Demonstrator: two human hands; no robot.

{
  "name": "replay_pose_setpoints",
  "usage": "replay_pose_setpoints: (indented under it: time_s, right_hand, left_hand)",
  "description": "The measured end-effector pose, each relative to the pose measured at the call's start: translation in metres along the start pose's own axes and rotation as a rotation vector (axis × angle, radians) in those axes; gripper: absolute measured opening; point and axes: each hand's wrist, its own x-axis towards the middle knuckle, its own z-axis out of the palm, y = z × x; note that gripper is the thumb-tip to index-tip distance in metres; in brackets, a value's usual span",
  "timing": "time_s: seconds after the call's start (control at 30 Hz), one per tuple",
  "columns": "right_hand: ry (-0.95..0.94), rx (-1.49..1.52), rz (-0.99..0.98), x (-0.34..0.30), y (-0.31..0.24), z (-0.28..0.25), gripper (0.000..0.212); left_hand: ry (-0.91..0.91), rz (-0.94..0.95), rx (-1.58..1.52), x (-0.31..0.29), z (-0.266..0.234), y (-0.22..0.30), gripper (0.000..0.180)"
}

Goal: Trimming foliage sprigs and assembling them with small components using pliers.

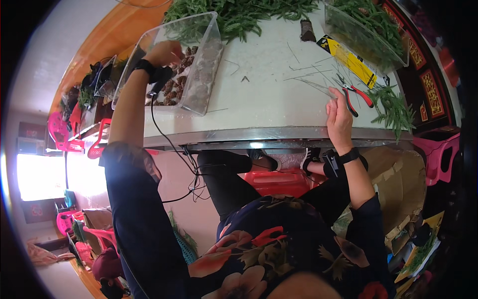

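Observation:
My left hand (163, 54) reaches into a clear plastic bin (208, 65) at the left of the table. Its bent fingers are at the brown pine cones (182, 80) inside; what they pinch, if anything, is hidden. At the right, my right hand (339, 119) is over the tabletop with its fingers curled and close together. The fingertips meet the ends of several thin wires (309, 79), though I cannot make out whether one is gripped. Right beside that hand lie red-and-black-handled pliers (351, 94), jaws pointing away from me.
Green artificial sprigs (229, 20) are heaped at the back. More fill a clear bin (366, 37) at the far right, near a yellow-and-black package (348, 60), a dark bundle (307, 31) and a loose sprig (393, 110). A black cable (167, 137) hangs from my left wrist over the metal table edge.

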Motion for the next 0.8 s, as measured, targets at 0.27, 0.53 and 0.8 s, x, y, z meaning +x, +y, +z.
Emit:
replay_pose_setpoints:
  time_s: [0.27,0.53,0.8]
  right_hand:
    - [-0.004,0.04,-0.002,-0.04,-0.02,-0.023,0.016]
    - [-0.054,0.412,-0.216,-0.08,-0.091,-0.041,0.008]
    - [0.015,0.249,-0.417,-0.098,-0.072,-0.034,0.008]
  left_hand:
    - [0.911,0.183,-0.279,-0.141,0.003,0.172,0.028]
    - [0.632,0.097,-1.303,-0.173,0.18,0.316,0.031]
    - [0.66,0.088,-1.451,-0.165,0.213,0.342,0.034]
